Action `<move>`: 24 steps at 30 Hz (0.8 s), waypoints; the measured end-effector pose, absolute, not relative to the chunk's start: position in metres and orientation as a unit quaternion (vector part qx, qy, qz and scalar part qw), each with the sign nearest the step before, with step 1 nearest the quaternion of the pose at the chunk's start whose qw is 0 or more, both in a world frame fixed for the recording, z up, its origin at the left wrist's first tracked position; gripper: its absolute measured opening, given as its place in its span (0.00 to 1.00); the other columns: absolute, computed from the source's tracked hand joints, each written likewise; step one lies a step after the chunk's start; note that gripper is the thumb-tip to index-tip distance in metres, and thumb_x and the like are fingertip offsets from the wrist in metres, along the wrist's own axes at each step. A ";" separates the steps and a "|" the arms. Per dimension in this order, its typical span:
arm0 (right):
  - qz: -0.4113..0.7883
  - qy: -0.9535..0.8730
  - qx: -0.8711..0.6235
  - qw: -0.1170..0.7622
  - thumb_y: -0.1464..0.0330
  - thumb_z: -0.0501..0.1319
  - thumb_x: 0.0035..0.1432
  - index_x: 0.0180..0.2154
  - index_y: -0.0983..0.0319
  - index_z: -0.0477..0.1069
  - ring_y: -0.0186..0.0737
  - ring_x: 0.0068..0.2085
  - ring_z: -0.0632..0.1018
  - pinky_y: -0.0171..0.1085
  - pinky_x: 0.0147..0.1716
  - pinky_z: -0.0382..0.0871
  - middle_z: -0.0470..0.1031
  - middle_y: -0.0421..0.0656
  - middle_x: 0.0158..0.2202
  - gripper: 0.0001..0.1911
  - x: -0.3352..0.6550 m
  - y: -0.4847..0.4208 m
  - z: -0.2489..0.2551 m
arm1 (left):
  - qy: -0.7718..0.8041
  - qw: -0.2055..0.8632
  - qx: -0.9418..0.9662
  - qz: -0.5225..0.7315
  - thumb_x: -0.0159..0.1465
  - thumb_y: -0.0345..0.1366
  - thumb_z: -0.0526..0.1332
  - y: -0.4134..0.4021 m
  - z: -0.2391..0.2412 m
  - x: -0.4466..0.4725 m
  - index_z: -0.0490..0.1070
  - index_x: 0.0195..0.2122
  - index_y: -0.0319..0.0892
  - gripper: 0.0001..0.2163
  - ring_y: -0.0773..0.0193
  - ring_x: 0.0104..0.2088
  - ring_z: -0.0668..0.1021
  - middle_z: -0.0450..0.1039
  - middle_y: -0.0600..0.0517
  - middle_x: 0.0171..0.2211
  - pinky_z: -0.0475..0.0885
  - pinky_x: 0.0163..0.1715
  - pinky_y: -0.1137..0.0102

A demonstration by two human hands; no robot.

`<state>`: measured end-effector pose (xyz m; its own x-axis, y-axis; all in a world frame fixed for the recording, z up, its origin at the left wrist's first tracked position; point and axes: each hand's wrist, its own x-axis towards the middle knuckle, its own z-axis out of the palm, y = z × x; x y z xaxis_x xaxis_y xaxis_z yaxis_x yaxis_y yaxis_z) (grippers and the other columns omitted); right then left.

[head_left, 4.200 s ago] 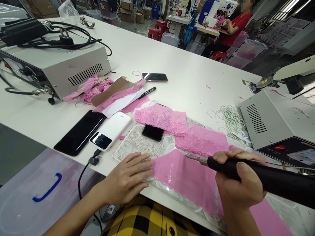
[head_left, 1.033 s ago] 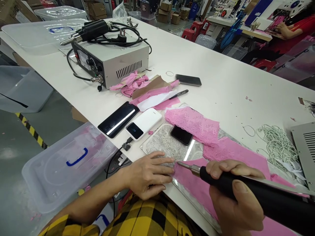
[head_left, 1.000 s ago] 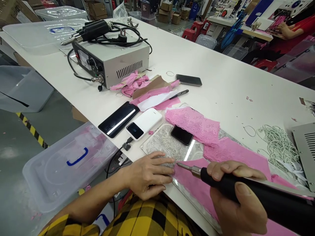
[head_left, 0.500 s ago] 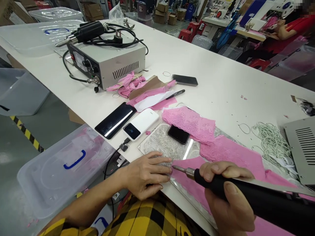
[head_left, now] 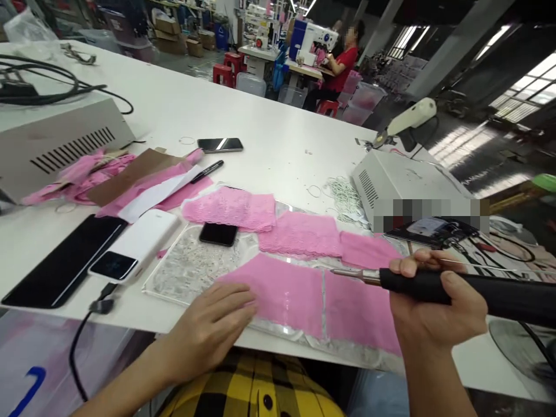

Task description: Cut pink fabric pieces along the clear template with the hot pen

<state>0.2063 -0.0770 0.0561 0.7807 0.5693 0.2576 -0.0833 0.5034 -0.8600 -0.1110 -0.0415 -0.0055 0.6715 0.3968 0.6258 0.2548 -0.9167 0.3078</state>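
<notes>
My right hand (head_left: 436, 301) is wrapped around the thick black handle of a tool (head_left: 369, 277) with a slim, pointed metal tip. The tip points left, over the upper edge of the front pink fabric pieces (head_left: 291, 292), near the gap between two of them; whether it touches is unclear. My left hand (head_left: 217, 324) lies flat with fingers stretched out at the left end of this fabric, holding nothing. Pink lace-edged pieces (head_left: 299, 231) form a row behind. Under the fabric is a shiny, grey-speckled board (head_left: 174, 272). A small black phone (head_left: 218, 234) rests on it, partly under lace.
To the left are a white power bank (head_left: 147, 231) with a cable, a large black phone (head_left: 65, 260) and pink scraps (head_left: 91, 174). Grey boxes stand left (head_left: 65, 145) and right (head_left: 403, 179). Pale elastic loops (head_left: 345, 194) lie behind. A person in red (head_left: 343, 69) sits at a far sewing machine.
The view has swung right. My right hand has lifted the tool tip away from my left fingertips and moved it right along the fabric. My left hand stays at the fabric's left end.
</notes>
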 end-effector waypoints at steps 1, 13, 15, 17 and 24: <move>0.190 -0.252 -0.458 0.831 0.67 0.59 0.36 0.27 0.61 0.70 0.31 0.20 0.68 0.37 0.21 0.66 0.68 0.37 0.25 0.11 0.217 -0.082 0.054 | 0.160 0.101 0.913 0.361 0.67 0.24 0.56 -0.043 -0.003 -0.093 0.73 0.47 0.37 0.11 0.59 0.50 0.77 0.79 0.45 0.44 0.75 0.49 0.65; 0.235 -0.279 -0.431 0.825 0.68 0.62 0.43 0.30 0.60 0.70 0.33 0.23 0.72 0.40 0.26 0.69 0.69 0.36 0.28 0.08 0.224 -0.085 0.025 | 0.081 0.001 0.973 0.217 0.67 0.30 0.56 -0.067 -0.020 0.049 0.70 0.50 0.31 0.12 0.51 0.56 0.74 0.73 0.39 0.53 0.68 0.58 0.60; 0.241 -0.286 -0.430 0.822 0.67 0.62 0.43 0.30 0.60 0.70 0.33 0.23 0.72 0.40 0.27 0.70 0.70 0.37 0.28 0.08 0.223 -0.083 0.021 | 0.091 0.008 0.972 0.218 0.68 0.31 0.56 -0.069 -0.023 0.052 0.70 0.50 0.32 0.12 0.52 0.56 0.73 0.72 0.41 0.52 0.67 0.58 0.60; 0.243 -0.291 -0.431 0.819 0.67 0.62 0.43 0.30 0.60 0.71 0.34 0.23 0.72 0.41 0.27 0.70 0.70 0.37 0.28 0.08 0.222 -0.082 0.019 | 0.089 0.017 0.973 0.212 0.69 0.32 0.55 -0.070 -0.025 0.052 0.70 0.50 0.33 0.12 0.53 0.55 0.73 0.72 0.41 0.52 0.68 0.57 0.61; 0.236 -0.283 -0.445 0.816 0.69 0.61 0.40 0.29 0.60 0.71 0.33 0.22 0.70 0.41 0.26 0.70 0.69 0.36 0.27 0.08 0.221 -0.079 0.019 | 0.080 0.045 0.978 0.189 0.69 0.33 0.55 -0.066 -0.024 0.053 0.70 0.49 0.32 0.11 0.52 0.55 0.73 0.71 0.39 0.51 0.69 0.54 0.61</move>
